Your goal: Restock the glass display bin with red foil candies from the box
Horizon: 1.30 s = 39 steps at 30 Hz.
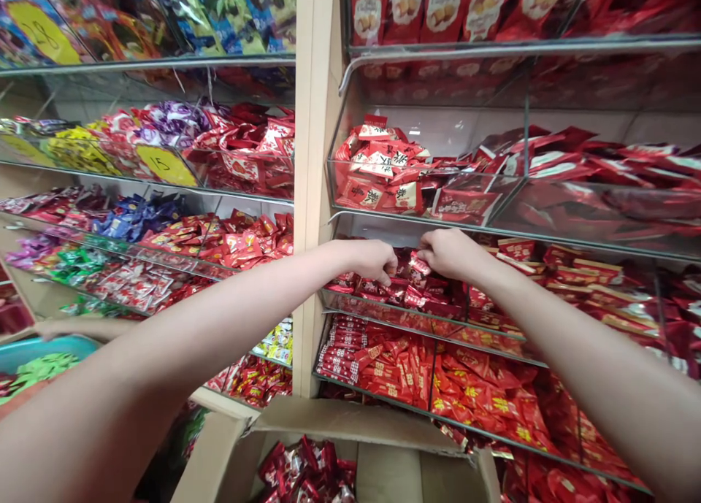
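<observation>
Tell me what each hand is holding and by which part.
The right hand pinches a red candy packet by its end. The left hand is curled over the packets; whether it holds one cannot be told.

Both arms reach forward into a glass bin (pixel 383 315) of red sweets (pixel 408 291) on the shelving: the left hand (pixel 372 260) is curled knuckles-up over the pile, and the right hand (pixel 450 253), just beside it, pinches a red packet (pixel 418 263) between its fingertips. The bin above holds red-and-white packets (pixel 377 169), the one below red packets with gold print (pixel 471 390). An open cardboard box (pixel 350 430), near the bottom edge, has more red sweets inside.
</observation>
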Tool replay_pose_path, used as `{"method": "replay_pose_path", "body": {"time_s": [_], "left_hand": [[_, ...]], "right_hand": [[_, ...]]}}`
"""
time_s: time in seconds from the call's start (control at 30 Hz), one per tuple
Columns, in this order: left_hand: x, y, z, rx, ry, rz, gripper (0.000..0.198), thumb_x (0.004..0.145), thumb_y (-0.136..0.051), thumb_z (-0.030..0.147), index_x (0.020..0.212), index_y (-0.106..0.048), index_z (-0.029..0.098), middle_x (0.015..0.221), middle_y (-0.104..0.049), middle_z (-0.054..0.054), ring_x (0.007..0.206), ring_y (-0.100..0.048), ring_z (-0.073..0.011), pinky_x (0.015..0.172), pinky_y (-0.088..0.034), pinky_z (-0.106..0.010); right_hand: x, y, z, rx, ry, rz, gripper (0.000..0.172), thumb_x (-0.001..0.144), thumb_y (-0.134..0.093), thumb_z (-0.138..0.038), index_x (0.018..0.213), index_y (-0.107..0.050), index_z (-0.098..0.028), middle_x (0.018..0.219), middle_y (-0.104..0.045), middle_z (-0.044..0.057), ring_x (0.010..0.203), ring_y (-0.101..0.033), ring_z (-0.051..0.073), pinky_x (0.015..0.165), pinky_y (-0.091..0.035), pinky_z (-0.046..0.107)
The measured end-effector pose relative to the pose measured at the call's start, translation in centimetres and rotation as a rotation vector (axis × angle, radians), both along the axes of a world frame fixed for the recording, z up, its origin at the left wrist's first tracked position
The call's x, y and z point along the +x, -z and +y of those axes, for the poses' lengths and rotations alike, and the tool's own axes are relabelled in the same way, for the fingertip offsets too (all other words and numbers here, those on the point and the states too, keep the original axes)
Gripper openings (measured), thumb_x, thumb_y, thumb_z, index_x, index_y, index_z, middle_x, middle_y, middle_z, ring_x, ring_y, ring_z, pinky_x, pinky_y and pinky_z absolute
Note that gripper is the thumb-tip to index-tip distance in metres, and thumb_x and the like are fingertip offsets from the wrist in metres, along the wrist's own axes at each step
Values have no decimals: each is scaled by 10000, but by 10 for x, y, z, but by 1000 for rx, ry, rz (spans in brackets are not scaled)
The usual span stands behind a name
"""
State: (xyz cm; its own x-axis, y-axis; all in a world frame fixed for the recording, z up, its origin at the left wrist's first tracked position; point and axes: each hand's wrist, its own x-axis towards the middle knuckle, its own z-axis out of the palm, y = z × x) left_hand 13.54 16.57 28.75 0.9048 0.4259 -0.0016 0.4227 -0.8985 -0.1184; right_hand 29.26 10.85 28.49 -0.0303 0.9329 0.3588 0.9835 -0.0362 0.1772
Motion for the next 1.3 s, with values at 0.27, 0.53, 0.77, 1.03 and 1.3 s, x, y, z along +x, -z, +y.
{"method": "replay_pose_path", "body": {"time_s": [0.27, 0.53, 0.77, 1.03, 1.3], "left_hand": [[-40, -11, 0, 263, 65, -181, 260, 765, -446, 177, 972, -603, 171, 937, -650, -69, 851, -577, -166, 762, -428, -273], [-62, 6, -13, 429, 74, -272, 337, 722, -406, 48, 999, -572, 143, 941, -625, -88, 903, -576, -182, 805, -469, -305], [-44, 15, -8, 255, -126, -219, 383, 716, -427, 78, 1095, -405, 131, 996, -622, -133, 894, -601, -210, 715, -475, -291], [-21, 1, 4, 174, -338, -102, 450, 714, -494, 115, 1145, -374, 67, 974, -644, -193, 868, -624, -243, 654, -472, -272], [1, -16, 1, 148, -406, -13, 302, 629, -620, 98, 928, -662, 89, 978, -665, -174, 961, -590, -292, 825, -450, -314]], "right_hand": [[-5, 10, 9, 159, -166, 145, 240, 800, -390, -304, 862, -605, -216, 868, -671, 66, 810, -588, 189, 722, -397, 267], [-14, 14, 31, 159, -264, 282, 237, 797, -416, -275, 896, -627, -229, 941, -672, 50, 850, -587, 184, 745, -401, 255], [-26, 13, 43, 50, -346, 425, 214, 773, -452, -227, 870, -637, -178, 893, -676, 51, 771, -583, 160, 701, -410, 233], [-38, 15, 49, 15, -346, 411, 190, 740, -492, -275, 773, -642, -163, 796, -680, 56, 674, -572, 147, 616, -389, 232], [-29, 19, 49, -5, -173, 465, 172, 721, -515, -322, 721, -612, -180, 612, -650, 21, 524, -541, 128, 499, -369, 229]]}}
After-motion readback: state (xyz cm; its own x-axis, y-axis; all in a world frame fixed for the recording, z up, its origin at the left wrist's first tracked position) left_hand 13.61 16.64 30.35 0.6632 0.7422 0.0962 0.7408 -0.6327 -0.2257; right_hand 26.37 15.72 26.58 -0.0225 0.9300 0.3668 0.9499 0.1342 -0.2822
